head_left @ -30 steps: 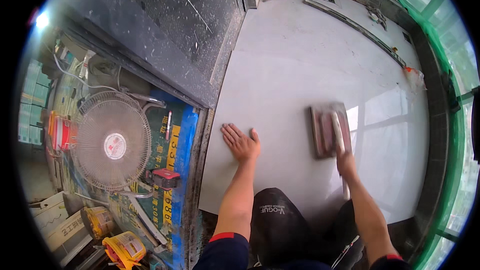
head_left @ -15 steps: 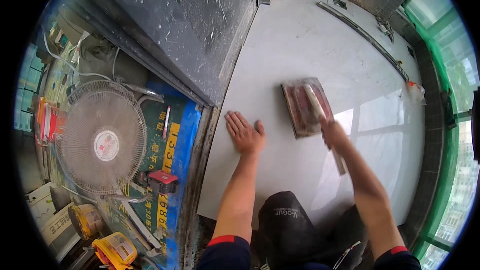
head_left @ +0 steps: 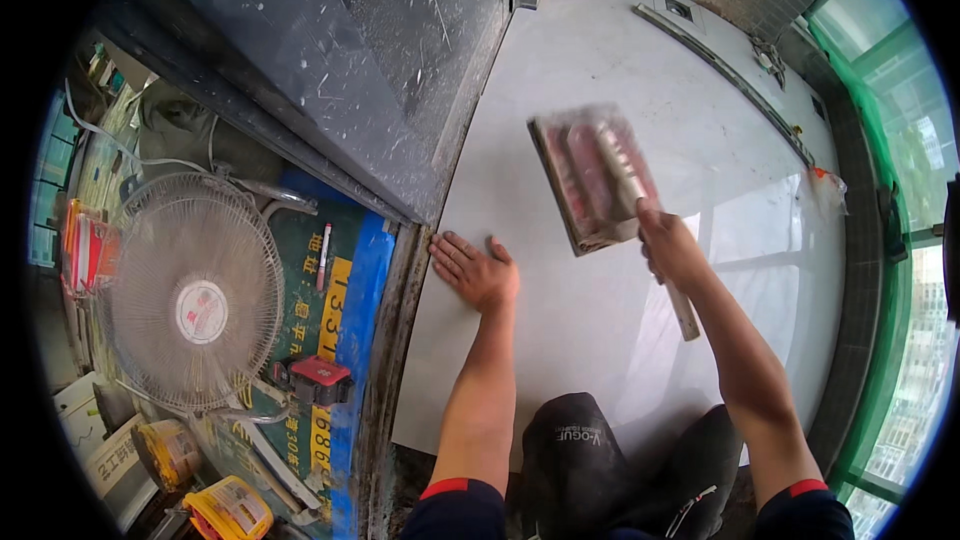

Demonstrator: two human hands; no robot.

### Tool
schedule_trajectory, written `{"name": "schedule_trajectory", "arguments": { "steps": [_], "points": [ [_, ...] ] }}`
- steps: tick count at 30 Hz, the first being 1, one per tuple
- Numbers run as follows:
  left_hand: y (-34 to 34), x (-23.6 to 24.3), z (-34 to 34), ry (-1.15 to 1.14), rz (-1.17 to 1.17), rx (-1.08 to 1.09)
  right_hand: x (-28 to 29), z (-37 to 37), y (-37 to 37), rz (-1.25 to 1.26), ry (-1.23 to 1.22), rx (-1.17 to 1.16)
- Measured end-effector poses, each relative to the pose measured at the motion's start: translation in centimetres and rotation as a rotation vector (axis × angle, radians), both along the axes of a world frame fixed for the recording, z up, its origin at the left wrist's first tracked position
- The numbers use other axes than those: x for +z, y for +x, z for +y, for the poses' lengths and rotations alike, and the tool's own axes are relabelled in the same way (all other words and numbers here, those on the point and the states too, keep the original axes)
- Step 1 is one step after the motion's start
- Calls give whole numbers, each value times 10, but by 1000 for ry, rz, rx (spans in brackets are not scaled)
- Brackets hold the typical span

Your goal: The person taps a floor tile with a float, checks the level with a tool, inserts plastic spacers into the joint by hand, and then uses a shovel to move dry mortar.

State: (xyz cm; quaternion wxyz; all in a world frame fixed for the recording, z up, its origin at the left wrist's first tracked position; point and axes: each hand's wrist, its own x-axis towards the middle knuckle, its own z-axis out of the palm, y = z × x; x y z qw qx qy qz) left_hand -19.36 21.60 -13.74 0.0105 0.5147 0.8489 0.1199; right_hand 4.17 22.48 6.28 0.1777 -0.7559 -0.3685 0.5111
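My knees [head_left: 600,470] in dark trousers rest at the near edge of a large pale tile [head_left: 620,320], which already lies flat on the floor beside the dark slab [head_left: 330,50], so I judge the laying well along and the seating still in hand. My left hand [head_left: 478,270] lies flat on the tile near its left edge, fingers spread and palm pressed down, holding nothing. My right hand [head_left: 672,248] is closed around the handle of a red rubber-faced float [head_left: 592,178], blurred with motion, just above or on the tile's middle; I cannot tell whether it touches. The float lies ahead of the right hand and well to the right of the left one. A thin pale strip [head_left: 685,315] runs under the right wrist; I cannot tell what it is. To the left, past the tile's rough edge, a fan [head_left: 190,290] stands on a blue and green sheet [head_left: 350,280] with a small red tool [head_left: 318,378] and yellow tubs [head_left: 228,508]. Farther off, more pale floor [head_left: 640,50] runs to a long metal strip [head_left: 720,70] and green-netted windows [head_left: 900,190].
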Motion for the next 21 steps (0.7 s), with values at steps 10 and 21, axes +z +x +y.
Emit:
{"name": "schedule_trajectory", "arguments": {
  "steps": [10,21],
  "points": [
    [16,-5,11,-34,-20,8,-57,22,0,40,47,175],
    [24,-2,23,-9,-14,-10,-73,16,3,-203,-86,170]
  ]
}}
